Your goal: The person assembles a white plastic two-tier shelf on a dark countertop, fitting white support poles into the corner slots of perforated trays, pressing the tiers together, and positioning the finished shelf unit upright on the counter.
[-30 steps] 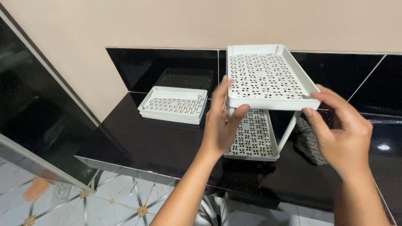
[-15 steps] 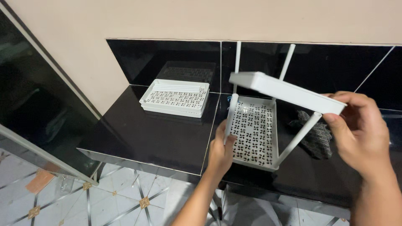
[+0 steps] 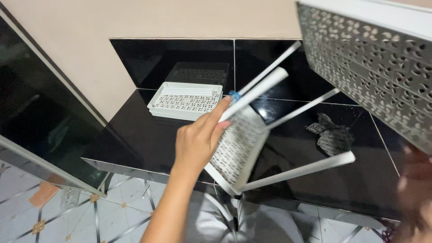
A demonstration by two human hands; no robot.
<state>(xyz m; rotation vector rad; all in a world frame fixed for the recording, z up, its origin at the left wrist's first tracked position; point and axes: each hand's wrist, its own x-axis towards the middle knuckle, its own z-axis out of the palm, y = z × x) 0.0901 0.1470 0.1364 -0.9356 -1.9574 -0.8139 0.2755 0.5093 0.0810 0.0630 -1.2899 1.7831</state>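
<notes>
I hold a white two-tier perforated rack tipped on its side above a black glossy counter (image 3: 148, 139). My left hand (image 3: 198, 139) grips the rim of the lower tray (image 3: 236, 148), which faces me edge-on. The upper tray (image 3: 373, 67) fills the top right, very close to the camera, its patterned underside showing. White posts (image 3: 297, 168) join the two trays. My right hand (image 3: 416, 189) is blurred at the right edge under the upper tray and appears to support it.
A separate white perforated tray (image 3: 186, 101) lies flat at the back of the counter by the black wall tiles. A dark crumpled cloth (image 3: 333, 135) lies on the counter to the right. Patterned floor tiles (image 3: 90, 216) show below the counter's front edge.
The rack has been tilted over and lifted toward the camera, so the upper tray swung up to the top right. My left hand shifted along the lower tray's rim.
</notes>
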